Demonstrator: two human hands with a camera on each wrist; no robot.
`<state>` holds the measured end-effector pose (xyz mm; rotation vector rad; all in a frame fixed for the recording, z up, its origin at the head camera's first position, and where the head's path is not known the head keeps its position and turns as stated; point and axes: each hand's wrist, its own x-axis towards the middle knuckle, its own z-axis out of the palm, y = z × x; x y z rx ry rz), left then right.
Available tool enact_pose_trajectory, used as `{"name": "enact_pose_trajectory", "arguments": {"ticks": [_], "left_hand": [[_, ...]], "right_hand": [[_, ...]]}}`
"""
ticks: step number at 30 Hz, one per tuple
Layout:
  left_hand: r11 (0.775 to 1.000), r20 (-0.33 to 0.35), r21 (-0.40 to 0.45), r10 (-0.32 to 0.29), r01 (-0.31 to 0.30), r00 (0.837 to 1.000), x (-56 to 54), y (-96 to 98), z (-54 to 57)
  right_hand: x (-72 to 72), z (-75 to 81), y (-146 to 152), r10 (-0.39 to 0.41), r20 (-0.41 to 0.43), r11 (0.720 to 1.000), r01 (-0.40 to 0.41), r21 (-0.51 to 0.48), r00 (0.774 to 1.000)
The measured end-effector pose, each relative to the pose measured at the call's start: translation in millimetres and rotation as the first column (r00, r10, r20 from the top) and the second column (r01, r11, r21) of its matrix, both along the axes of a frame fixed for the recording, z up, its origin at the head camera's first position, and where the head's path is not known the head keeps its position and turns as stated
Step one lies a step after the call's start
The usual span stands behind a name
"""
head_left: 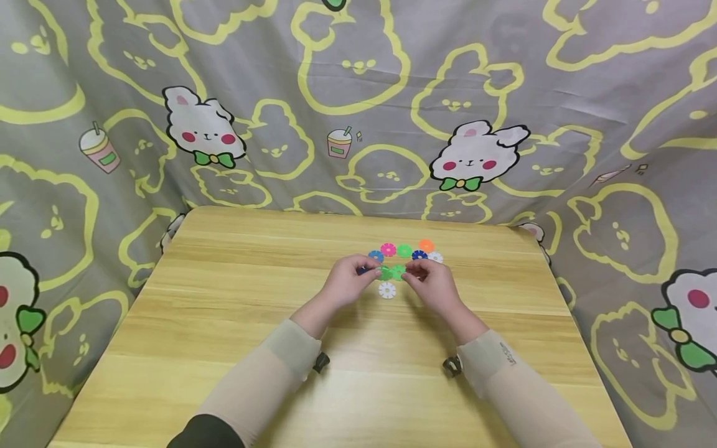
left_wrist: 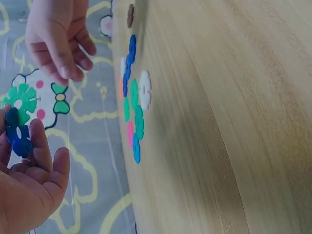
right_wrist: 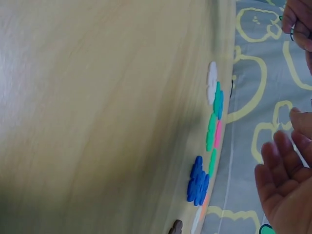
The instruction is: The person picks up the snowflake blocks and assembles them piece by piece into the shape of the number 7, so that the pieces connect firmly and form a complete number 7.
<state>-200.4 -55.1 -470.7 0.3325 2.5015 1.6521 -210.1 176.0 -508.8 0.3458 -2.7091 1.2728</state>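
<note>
In the head view my left hand (head_left: 348,280) is above the table, left of my right hand (head_left: 438,287). The left wrist view shows my left hand (left_wrist: 34,195) pinching a dark blue notched plastic disc (left_wrist: 18,136), with a green notched disc (left_wrist: 22,101) attached to it. My right hand (left_wrist: 58,41) hovers beyond that pair, apart from it, and no disc shows in its fingers. Relaxed, slightly bent fingers of the right hand (right_wrist: 287,180) show in the right wrist view. A white disc (head_left: 387,290) lies below the hands.
Several flat discs lie on the wooden table (head_left: 358,373), among them pink (head_left: 388,249), green (head_left: 404,251), orange (head_left: 426,245) and light blue (head_left: 375,256). A brown disc (left_wrist: 130,15) lies apart. A patterned curtain (head_left: 358,81) hangs around the table's back and sides.
</note>
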Motion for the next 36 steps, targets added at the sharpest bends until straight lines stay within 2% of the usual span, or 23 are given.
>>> {"name": "enact_pose_trajectory", "arguments": {"ticks": [6,12,18,29,36], "left_hand": [[1.0,0.006,-0.003,0.002,-0.002,1.0,-0.1,-2.1,0.1],[1.0,0.005,-0.001,0.011,-0.011,1.0,-0.3,-2.5,1.1],[1.0,0.005,0.001,0.02,-0.02,1.0,-0.5,-2.2,-0.1],[1.0,0.025,0.0,0.021,-0.021,0.999,0.8,-2.1,1.8],[1.0,0.027,0.0,0.016,-0.016,1.0,0.0,-0.9,-0.6]], "right_hand": [[-7.4,-6.3,-1.1,0.013,-0.005,0.985,-0.012,0.171,1.0],[-17.3,-16.1,-2.4,0.006,0.05,0.966,-0.019,0.259,0.999],[-20.7,-23.3,-4.5,0.005,0.124,0.958,-0.04,0.285,0.992],[-26.7,-27.7,-5.3,0.031,0.089,0.926,-0.062,0.373,0.996],[-31.9,-33.3,-5.3,0.026,0.114,0.9,-0.073,0.43,0.993]]}}
